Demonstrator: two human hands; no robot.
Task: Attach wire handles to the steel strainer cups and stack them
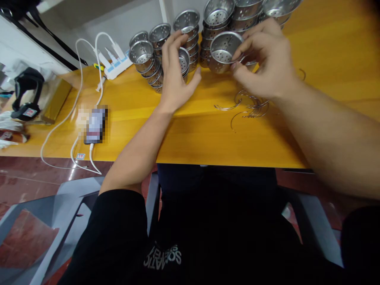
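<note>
My right hand [263, 59] pinches the rim of a perforated metal cup [221, 66] between thumb and fingers, holding it tilted in front of the stacks at the back. My left hand [176, 75] is open, fingers and thumb apart, beside a stack whose top cup [184, 59] shows partly behind it. Whether it touches that stack I cannot tell. Left of it stands another leaning stack of perforated cups [145, 59]. Thin curved metal wires [255, 107] lie loose on the yellow table below my right hand.
More cup stacks [218, 16] line the back by the wall. A phone [96, 124] on a white cable and a white power strip [118, 67] lie to the left. Farther left, a black strapped device [28, 95] rests on a box [56, 99]. Grey chair arms [71, 198] flank my body.
</note>
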